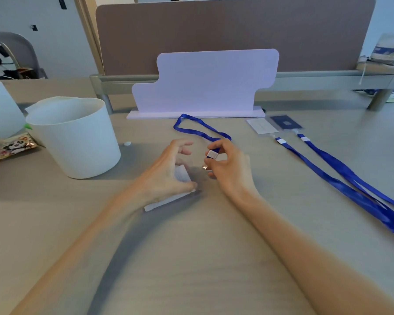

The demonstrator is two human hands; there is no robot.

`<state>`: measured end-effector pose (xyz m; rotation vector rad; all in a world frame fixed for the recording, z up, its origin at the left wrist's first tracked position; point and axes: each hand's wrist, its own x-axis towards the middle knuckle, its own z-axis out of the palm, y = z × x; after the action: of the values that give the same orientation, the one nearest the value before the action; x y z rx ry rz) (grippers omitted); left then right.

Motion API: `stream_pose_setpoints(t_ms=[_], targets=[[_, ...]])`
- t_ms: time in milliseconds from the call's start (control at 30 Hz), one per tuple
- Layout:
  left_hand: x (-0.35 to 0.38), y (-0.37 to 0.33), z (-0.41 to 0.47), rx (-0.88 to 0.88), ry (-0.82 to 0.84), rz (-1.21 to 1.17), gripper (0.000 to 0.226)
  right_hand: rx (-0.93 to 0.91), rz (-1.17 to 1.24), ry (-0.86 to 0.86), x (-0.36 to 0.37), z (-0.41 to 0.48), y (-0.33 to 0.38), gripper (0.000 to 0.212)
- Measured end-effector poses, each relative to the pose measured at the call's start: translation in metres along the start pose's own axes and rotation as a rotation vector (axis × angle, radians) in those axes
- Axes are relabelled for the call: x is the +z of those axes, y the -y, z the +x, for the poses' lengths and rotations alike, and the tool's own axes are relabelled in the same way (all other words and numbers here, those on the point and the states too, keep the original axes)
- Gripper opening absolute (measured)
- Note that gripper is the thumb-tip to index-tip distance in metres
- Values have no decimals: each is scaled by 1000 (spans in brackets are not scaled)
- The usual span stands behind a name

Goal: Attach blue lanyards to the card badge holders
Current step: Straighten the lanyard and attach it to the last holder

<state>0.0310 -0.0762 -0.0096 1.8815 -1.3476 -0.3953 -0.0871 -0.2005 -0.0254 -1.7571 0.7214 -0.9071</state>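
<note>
The left hand [168,171] grips the card badge holder [168,202], whose long edge slants up toward the nearby right hand [230,169], which pinches the blue lanyard [224,134] by its clip end [212,154], just beside the holder's top yet apart.

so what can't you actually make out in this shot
Head view:
- Badge holder: mostly covered by the left hand; slot hidden.
- Lanyard clip: tiny and blurred at the right hand; open or closed, unclear.
- Side lanyards: cut off by the right edge.
- Print on the far cards: too small.
</note>
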Motion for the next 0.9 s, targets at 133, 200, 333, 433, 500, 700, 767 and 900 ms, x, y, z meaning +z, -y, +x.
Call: stream_pose_setpoints(t_ms=[133,200,333,433,500,700,767,900], targets=[[-2,-12,1,87,-118,-107,71,-46,-13,14,1,-4,3,26],[-3,-14,0,98,-143,-139,68,-60,-9,1,0,-5,4,25],[-3,-16,-1,93,-170,-158,65,-45,82,-9,-5,-7,11,24],[-1,-16,0,86,-171,-148,62,-55,148,9,-6,-11,17,20],[0,-15,1,72,-172,-145,59,-45,185,-1,-6,-12,22,20],[1,-14,3,-29,-197,-86,41,44,306,-1,-9,-12,22,24],[2,-12,4,-61,-195,-70,35,38,241,10,-8,-13,20,25],[3,-8,5,-86,-134,-105,32,49,231,27,-9,-12,25,23]])
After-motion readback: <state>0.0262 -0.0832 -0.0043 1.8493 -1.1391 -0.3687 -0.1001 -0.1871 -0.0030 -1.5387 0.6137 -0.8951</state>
